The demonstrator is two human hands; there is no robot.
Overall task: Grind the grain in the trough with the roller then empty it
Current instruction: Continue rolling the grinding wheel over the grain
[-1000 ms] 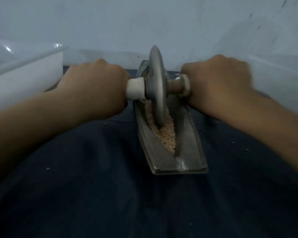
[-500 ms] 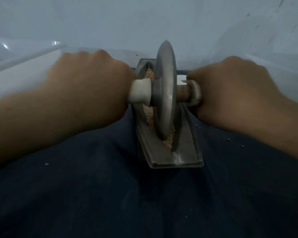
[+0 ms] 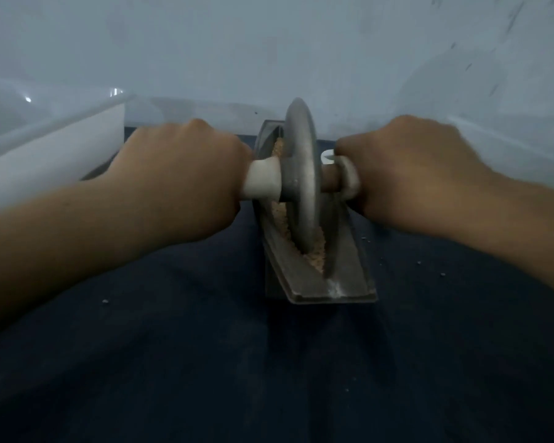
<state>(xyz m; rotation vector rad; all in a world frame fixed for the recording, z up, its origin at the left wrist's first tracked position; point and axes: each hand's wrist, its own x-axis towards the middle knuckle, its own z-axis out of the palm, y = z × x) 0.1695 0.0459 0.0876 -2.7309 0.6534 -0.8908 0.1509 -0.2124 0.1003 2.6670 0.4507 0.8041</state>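
Our left hand (image 3: 179, 183) is fisted round the white handle (image 3: 263, 182) and our right hand (image 3: 413, 177) is curled tight on the far end of the axle, so both hold the roller (image 3: 301, 174). Its disc stands upright in the groove of the trough (image 3: 343, 276), towards the near end. We judge this is mid-grind, with emptying yet to come. Next we need an even push along the groove, disc kept vertical so it doesn't ride up the sides. The grain (image 3: 314, 254) lies in the trough beside and under the disc, pale tan and coarse, looking only partly crushed. The trough sits on a dark cloth (image 3: 205, 346), with a few stray bits (image 3: 104, 301) scattered about.
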